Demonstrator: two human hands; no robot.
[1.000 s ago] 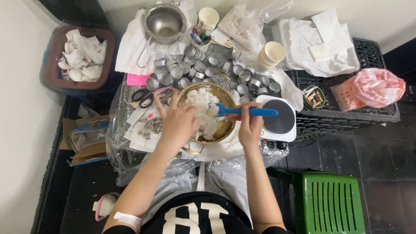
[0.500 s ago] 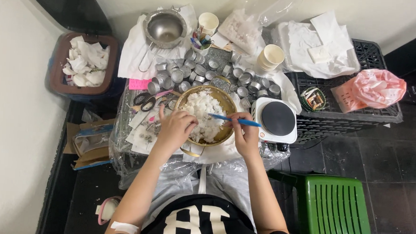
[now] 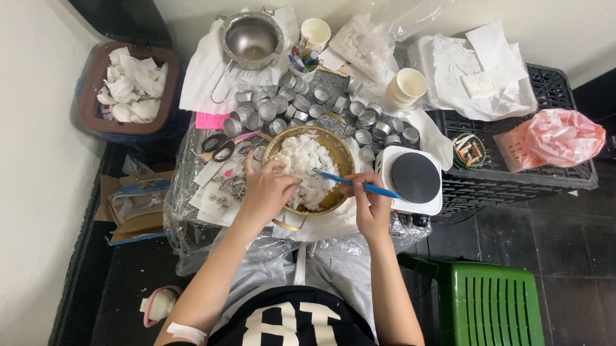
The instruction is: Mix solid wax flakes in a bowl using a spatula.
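**White chunks fill the brass bowl, tins stand empty**

We see the brass bowl [image 3: 342,152] mid-surface, heaped with white chunks [image 3: 305,167]. Behind it, small metal tins [image 3: 304,104] appear unfilled. Our left hand [image 3: 268,190] presses the chunks, fingers curled; our right hand [image 3: 370,201] grips a blue stick [image 3: 355,184].

Pale plain wall [image 3: 14,143] at left and along top. Dark tiled floor [image 3: 564,242]. Green plastic stool [image 3: 497,309] at lower right. Black plastic crate [image 3: 518,184] right of worktop. Brown bin [image 3: 86,119] in left corner. Even, soft light.
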